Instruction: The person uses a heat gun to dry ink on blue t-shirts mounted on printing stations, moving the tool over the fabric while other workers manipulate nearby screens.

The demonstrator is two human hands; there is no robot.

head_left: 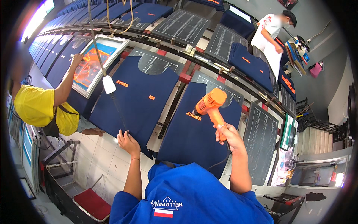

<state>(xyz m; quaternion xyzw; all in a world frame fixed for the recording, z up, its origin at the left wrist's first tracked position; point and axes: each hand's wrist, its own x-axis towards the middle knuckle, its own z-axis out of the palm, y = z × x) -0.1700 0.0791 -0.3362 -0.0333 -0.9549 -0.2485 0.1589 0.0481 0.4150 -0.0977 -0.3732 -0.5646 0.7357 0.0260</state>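
The left shirt (130,99) and right shirt (182,138) lay flat. Above the latter, the heat gun's (213,106) barrel angled left from the nearer right hand (232,137), closed around its handle. The left hand (129,144), fingers loosely extended, appeared empty at the former's edge.

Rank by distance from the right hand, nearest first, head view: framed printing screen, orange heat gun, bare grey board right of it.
1. Orange heat gun: gripped in the right hand.
2. Bare grey board: just to the hand's right.
3. Framed printing screen: upper left.
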